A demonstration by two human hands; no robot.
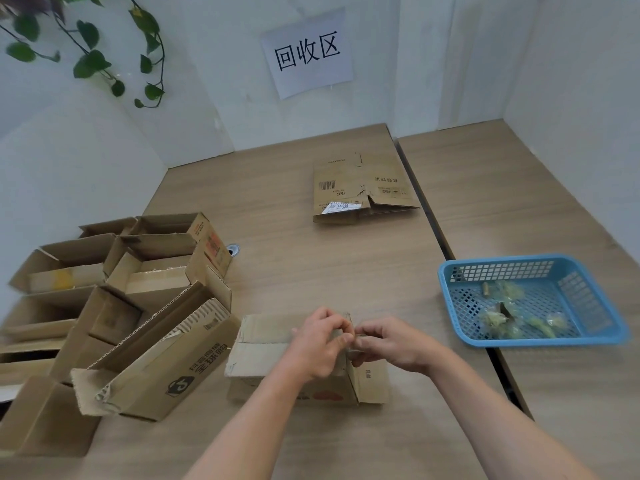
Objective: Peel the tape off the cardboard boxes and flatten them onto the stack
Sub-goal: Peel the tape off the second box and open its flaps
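Observation:
A small cardboard box [263, 355] lies on the wooden table in front of me. My left hand [317, 344] rests over its top, fingers curled, pinching at the box's right top edge. My right hand [391, 344] meets it there, fingertips pinching what looks like a bit of clear tape; the tape itself is hard to make out. A stack of flattened boxes [360, 188] lies farther back at the table's centre.
Several open cardboard boxes [138, 306] crowd the left side of the table. A blue plastic basket [450, 271] holding crumpled tape scraps stands at the right. A paper sign hangs on the back wall, a trailing plant at top left.

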